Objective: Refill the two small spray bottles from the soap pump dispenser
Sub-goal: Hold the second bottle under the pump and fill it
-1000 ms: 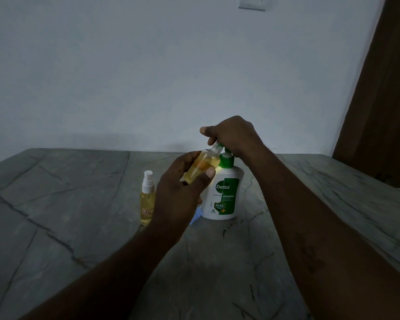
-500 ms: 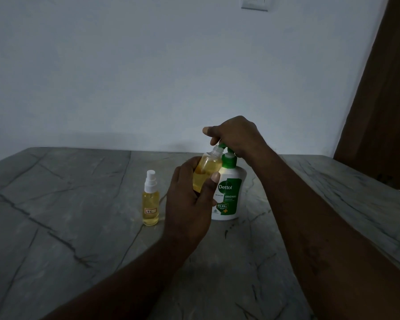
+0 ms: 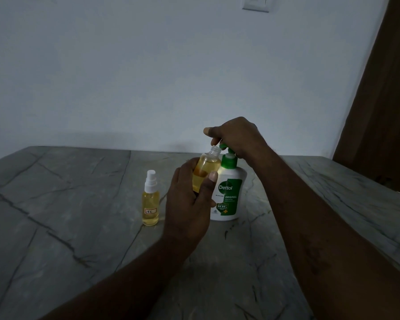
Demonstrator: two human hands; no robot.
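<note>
On the grey bench, the soap dispenser stands under the right hand, which grips its pump. Left of it, the left hand holds an uncapped spray bottle tilted at the nozzle; farther left stands the capped spray bottle.

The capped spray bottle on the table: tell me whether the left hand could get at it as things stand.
Probably not yet. The capped spray bottle stands unobstructed just left of the left hand, but that hand's grip is full with the open bottle under the pump spout.
</note>
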